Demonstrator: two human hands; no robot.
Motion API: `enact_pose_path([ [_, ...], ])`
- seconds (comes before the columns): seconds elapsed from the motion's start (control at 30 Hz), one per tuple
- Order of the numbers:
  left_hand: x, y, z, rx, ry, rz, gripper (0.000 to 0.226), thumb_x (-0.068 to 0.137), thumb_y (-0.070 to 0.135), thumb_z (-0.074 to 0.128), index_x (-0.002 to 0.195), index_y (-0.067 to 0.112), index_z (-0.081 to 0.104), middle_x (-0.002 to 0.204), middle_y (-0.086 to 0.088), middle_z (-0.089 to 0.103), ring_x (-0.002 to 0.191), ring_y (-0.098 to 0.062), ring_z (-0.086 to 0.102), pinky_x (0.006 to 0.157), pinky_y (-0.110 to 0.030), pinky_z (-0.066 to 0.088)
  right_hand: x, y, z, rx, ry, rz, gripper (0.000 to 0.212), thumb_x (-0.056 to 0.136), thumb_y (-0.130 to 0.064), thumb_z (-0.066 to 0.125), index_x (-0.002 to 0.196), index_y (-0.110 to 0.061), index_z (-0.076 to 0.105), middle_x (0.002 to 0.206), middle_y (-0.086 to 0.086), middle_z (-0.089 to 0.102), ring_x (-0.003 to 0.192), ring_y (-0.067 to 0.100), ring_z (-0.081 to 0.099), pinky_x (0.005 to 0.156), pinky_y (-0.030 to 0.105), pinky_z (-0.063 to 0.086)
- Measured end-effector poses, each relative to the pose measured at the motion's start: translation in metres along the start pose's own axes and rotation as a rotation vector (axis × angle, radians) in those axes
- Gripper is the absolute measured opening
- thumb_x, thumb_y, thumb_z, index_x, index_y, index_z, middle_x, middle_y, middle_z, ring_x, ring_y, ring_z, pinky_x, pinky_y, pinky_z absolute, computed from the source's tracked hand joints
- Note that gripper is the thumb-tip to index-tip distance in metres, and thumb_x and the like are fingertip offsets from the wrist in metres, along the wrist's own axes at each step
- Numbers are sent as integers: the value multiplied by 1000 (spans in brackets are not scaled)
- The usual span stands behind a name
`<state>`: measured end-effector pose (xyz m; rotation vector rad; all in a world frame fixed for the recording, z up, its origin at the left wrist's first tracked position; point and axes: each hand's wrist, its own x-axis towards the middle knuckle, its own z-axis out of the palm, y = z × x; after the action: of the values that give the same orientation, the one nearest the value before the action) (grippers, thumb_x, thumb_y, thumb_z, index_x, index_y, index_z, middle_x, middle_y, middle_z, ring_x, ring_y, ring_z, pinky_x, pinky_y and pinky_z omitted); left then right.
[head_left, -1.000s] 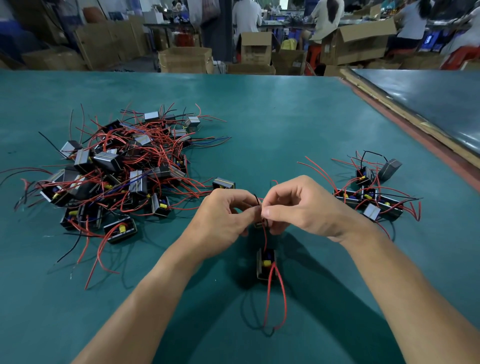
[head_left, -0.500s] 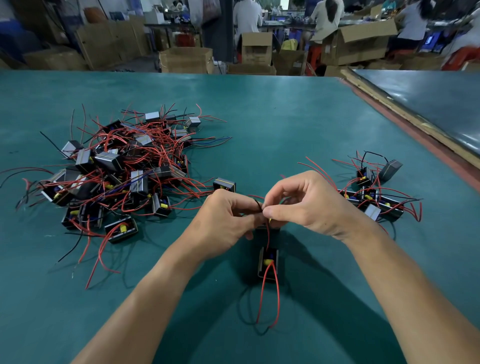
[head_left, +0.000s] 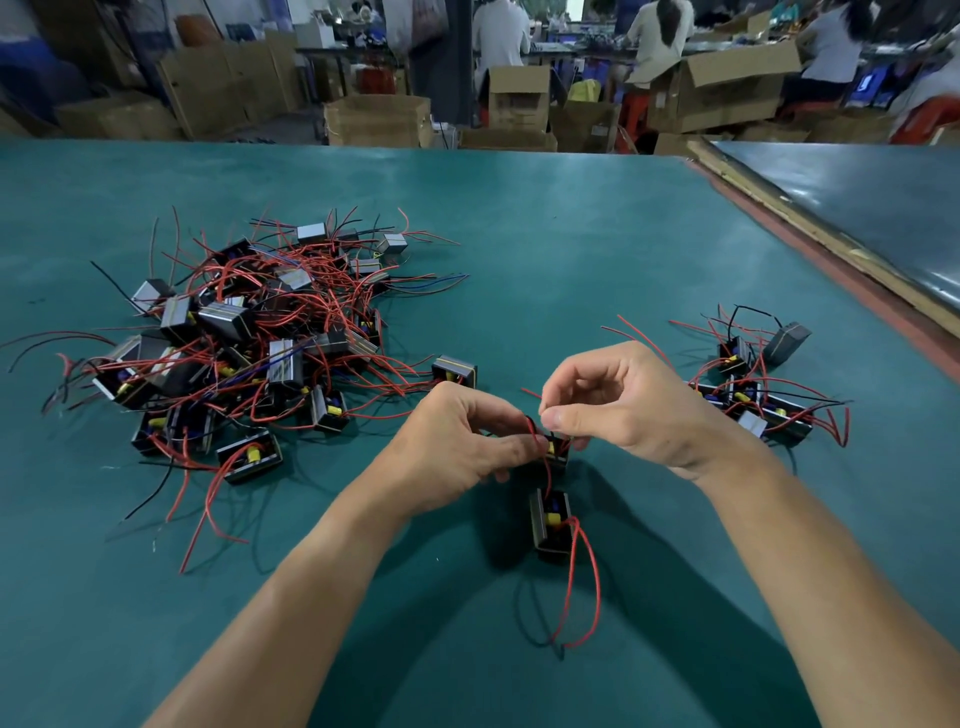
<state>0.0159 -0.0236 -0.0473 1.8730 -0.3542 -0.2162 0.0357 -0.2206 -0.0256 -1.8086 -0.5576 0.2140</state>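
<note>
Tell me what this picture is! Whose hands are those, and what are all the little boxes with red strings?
The picture comes from a camera worn on a person's head, so you look down at that person's own arms. There is no machine, just two bare hands. The left hand and the right hand both pinch a thin red wire just above a little black block between them. A second block, with a long loop of red wire, lies on the green table, nearer the person. On the left is a big tangled pile of the same blocks and wires. On the right is a small group of them. Far behind stand cardboard boxes.
</note>
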Motion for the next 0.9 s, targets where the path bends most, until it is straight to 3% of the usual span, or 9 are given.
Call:
enact_pose_path([
  [0.17, 0, 1, 1, -46, -20, -13, 5, 84, 19, 75, 82, 22, 78, 62, 6, 66, 55, -12, 55, 53, -21, 45, 1, 2, 1, -6, 3, 18, 5, 75, -12, 72, 74, -8, 70, 63, 4, 69, 55, 15, 61, 58, 25, 53],
  [0.33, 0, 1, 3, -14, -11, -2, 21, 89, 22, 69, 77, 6, 75, 64, -8, 64, 56, -15, 55, 57, -30, 43, 0, 2, -1, -1, -1, 18, 3, 76, -12, 74, 74, -11, 73, 72, 13, 74, 60, 19, 66, 61, 31, 58],
  [0.47, 1, 1, 4, -4, 0, 16, 32, 79, 41, 68, 74, 9, 73, 63, -20, 61, 57, -20, 53, 58, -35, 40, 0, 2, -2, 5, 7, 21, 3, 74, -14, 75, 73, -13, 74, 69, 15, 72, 57, 18, 65, 59, 31, 58],
  [0.53, 1, -1, 4, 66, 1, 39, 23, 87, 33, 69, 77, 12, 74, 67, -24, 63, 57, -21, 53, 56, -37, 42, 0, 3, -2, -4, 12, 23, 4, 73, -15, 75, 73, -12, 74, 68, 15, 71, 58, 18, 64, 59, 31, 58],
  [0.63, 1, -4, 3, 172, 17, 112, 17, 92, 25, 66, 79, 16, 73, 61, -13, 63, 51, -16, 53, 52, -33, 43, 2, 3, 0, -19, 25, 23, 4, 73, -15, 74, 72, -11, 73, 65, 10, 70, 58, 16, 63, 59, 29, 56],
  [0.73, 1, -3, 5, 213, 14, 154, 12, 86, 27, 69, 78, 20, 73, 63, -6, 64, 53, -30, 53, 52, -35, 44, 2, 3, 0, -56, 44, 15, 4, 72, -16, 74, 72, -13, 72, 62, 1, 69, 55, 13, 62, 58, 27, 53],
  [0.83, -1, -4, 4, 273, -9, 170, 11, 83, 20, 75, 74, 25, 73, 58, 13, 63, 47, -8, 46, 48, -20, 37, 1, 3, 0, -58, 34, 34, 6, 72, -17, 74, 75, -12, 71, 61, -5, 69, 52, 11, 62, 56, 25, 55],
  [0.9, -1, -4, 4, 342, -15, 171, 5, 80, 20, 77, 77, 23, 75, 60, 11, 64, 48, -8, 47, 50, -20, 39, 1, 3, 0, -66, 32, 31, 8, 72, -17, 75, 77, -11, 72, 65, -1, 71, 55, 14, 62, 59, 30, 55],
])
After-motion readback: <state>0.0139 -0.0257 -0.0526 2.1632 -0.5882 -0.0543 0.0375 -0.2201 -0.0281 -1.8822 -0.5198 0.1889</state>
